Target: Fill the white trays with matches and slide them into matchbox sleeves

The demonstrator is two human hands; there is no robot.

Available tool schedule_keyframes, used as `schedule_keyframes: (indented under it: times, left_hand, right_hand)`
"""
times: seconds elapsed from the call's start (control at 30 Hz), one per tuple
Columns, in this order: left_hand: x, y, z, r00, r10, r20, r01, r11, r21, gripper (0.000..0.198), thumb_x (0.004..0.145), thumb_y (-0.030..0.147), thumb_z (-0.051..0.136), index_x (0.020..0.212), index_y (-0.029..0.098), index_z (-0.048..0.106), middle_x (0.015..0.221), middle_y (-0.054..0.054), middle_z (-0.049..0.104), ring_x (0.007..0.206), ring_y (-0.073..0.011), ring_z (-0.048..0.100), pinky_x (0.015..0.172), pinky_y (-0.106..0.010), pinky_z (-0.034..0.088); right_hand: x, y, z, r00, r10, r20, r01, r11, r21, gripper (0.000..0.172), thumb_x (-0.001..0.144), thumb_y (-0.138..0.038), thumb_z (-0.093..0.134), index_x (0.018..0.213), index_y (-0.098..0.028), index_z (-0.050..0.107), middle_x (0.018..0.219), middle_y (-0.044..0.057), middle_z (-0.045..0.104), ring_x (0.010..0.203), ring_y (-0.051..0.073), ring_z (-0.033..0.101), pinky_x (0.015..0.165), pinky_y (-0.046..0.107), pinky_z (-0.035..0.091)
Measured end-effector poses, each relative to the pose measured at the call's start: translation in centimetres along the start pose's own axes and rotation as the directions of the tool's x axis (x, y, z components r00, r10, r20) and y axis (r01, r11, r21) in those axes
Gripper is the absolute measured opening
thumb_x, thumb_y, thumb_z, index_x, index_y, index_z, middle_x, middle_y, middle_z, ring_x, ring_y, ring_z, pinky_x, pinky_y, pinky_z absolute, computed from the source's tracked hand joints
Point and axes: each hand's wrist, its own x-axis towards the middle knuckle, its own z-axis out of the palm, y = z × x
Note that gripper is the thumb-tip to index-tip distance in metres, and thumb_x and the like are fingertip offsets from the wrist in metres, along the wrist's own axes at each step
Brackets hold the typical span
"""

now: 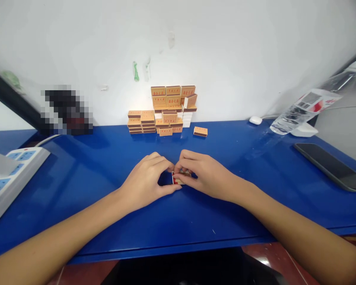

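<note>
A small open matchbox tray (173,179) with red-tipped matches (178,181) lies on the blue table between my hands. My left hand (146,178) curves around the tray's left end, thumb along its near edge and fingertips at the far side. Over the tray, my right hand (206,174) has its fingers pinched at the match heads. Those fingers hide much of the tray, and how many matches they grip is not visible. Behind my hands stands a stack of closed matchboxes (167,103); a single matchbox (200,132) lies to its right.
The blue table (106,158) runs along a white wall. At the left is a white power strip (32,160); a blurred-out dark object (68,113) stands behind it. On the right are a white earbud case (255,120), a tilted plastic bottle (299,111) and a phone (332,166).
</note>
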Motion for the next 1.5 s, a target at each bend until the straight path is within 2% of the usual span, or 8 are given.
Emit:
schedule_keyframes:
  times: [0.33,0.5,0.6,0.7,0.83,1.0,1.1,1.5]
  left_hand:
    - [0.0,0.2,-0.1,1.000,-0.023,-0.018,0.023,1.000,0.000,0.026,0.086,0.038,0.082,0.099,0.022,0.066,0.099,-0.002,0.075,0.094,-0.0240,0.063,0.086,-0.041,0.052]
    - [0.0,-0.3,0.0,0.999,-0.020,-0.026,0.020,1.000,-0.009,0.025,0.089,0.039,0.080,0.103,0.022,0.069,0.104,-0.003,0.075,0.097,-0.0240,0.063,0.087,-0.040,0.052]
    - [0.1,-0.9,0.0,0.999,-0.036,-0.036,0.036,0.999,-0.016,0.025,0.089,0.040,0.081,0.103,0.022,0.070,0.105,-0.003,0.075,0.099,-0.0236,0.062,0.088,-0.039,0.052]
    - [0.3,-1.6,-0.1,0.996,-0.061,-0.064,0.060,0.998,-0.022,0.026,0.088,0.040,0.081,0.104,0.023,0.071,0.106,-0.002,0.076,0.100,-0.0231,0.062,0.090,-0.039,0.052]
    - [0.6,-2.7,-0.6,0.986,-0.112,-0.122,0.112,0.994,-0.009,0.026,0.089,0.042,0.081,0.106,0.023,0.072,0.106,-0.003,0.076,0.099,-0.0234,0.064,0.089,-0.039,0.052]
    - [0.9,-3.7,-1.4,0.968,-0.207,-0.145,0.199,0.978,-0.068,0.029,0.087,0.046,0.081,0.108,0.027,0.073,0.102,-0.001,0.078,0.096,-0.0227,0.068,0.084,-0.037,0.052]
    - [1.0,-3.8,-1.6,0.960,-0.230,-0.159,0.211,0.969,-0.126,0.032,0.085,0.046,0.083,0.109,0.027,0.073,0.099,-0.001,0.079,0.094,-0.0221,0.070,0.080,-0.035,0.051]
    - [1.1,-3.2,-1.8,0.963,-0.218,-0.158,0.193,0.968,-0.161,0.030,0.084,0.043,0.084,0.106,0.025,0.076,0.096,0.000,0.079,0.086,-0.0194,0.070,0.081,-0.035,0.054]
  right_hand:
    - [-0.3,0.5,-2.0,0.999,0.018,-0.045,-0.021,0.997,-0.077,0.011,0.100,-0.028,0.063,0.097,-0.021,0.071,0.092,0.003,0.064,0.074,0.015,0.060,0.068,0.029,0.046]
    - [0.7,6.9,-4.4,0.943,0.108,-0.316,-0.194,0.948,-0.253,0.023,0.092,-0.035,0.068,0.109,-0.020,0.072,0.100,0.011,0.071,0.093,0.029,0.065,0.085,0.045,0.052]
    - [1.6,11.6,-4.9,0.932,0.209,-0.295,-0.299,0.905,-0.303,0.047,0.087,-0.041,0.072,0.127,-0.016,0.069,0.127,0.020,0.069,0.123,0.041,0.059,0.102,0.060,0.047]
    - [2.1,13.8,-5.0,0.920,0.286,-0.268,-0.357,0.894,-0.272,0.046,0.089,-0.040,0.069,0.128,-0.016,0.070,0.129,0.019,0.071,0.124,0.041,0.060,0.103,0.062,0.048]
    - [1.4,12.3,-5.7,0.934,0.224,-0.279,-0.269,0.953,-0.137,0.040,0.089,-0.043,0.071,0.122,-0.019,0.074,0.119,0.014,0.076,0.106,0.032,0.068,0.091,0.052,0.056]
    - [0.3,7.6,-5.6,0.978,0.196,-0.068,-0.186,0.975,0.121,0.045,0.086,-0.045,0.077,0.126,-0.024,0.073,0.115,0.008,0.077,0.090,0.023,0.072,0.079,0.042,0.060]
    - [0.4,5.7,-4.7,0.985,0.163,-0.053,-0.149,0.969,0.198,0.041,0.085,-0.043,0.079,0.121,-0.024,0.075,0.113,0.008,0.076,0.086,0.020,0.071,0.081,0.041,0.062]
    - [0.4,4.3,-3.9,0.992,0.077,-0.099,-0.053,0.974,0.222,0.035,0.084,-0.036,0.082,0.116,-0.022,0.078,0.108,0.007,0.074,0.080,0.017,0.071,0.077,0.036,0.062]
